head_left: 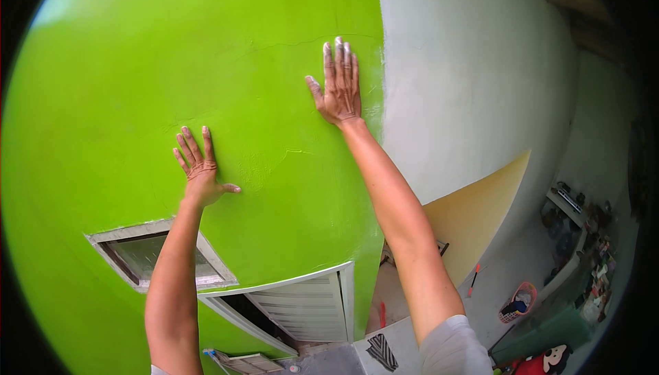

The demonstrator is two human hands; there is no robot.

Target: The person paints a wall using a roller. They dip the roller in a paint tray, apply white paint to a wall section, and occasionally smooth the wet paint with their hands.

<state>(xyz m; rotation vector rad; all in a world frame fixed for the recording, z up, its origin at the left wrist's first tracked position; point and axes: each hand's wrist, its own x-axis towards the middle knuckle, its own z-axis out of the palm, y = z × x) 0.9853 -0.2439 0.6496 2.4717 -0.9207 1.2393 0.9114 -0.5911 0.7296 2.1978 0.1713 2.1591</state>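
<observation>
A bright green painted wall (274, 107) fills the left and middle of the view. My left hand (201, 172) lies against it with spread fingers, above a small framed window (206, 268). Higher up, close to the wall's right edge, my right hand (338, 94) rests flat with its fingers pointing upward. White powder or dried paint marks the fingertips of both hands. Fine cracks and slightly raised patches show in the green surface between and above the hands. Neither hand holds anything.
Below stands a white louvred door (309, 299). To the right are a pale wall (467, 80) and a yellowish opening (480, 203). On the floor lie a striped cloth (382, 352), a laundry basket (518, 303) and a red-handled tool (473, 281). Clutter lines the far right.
</observation>
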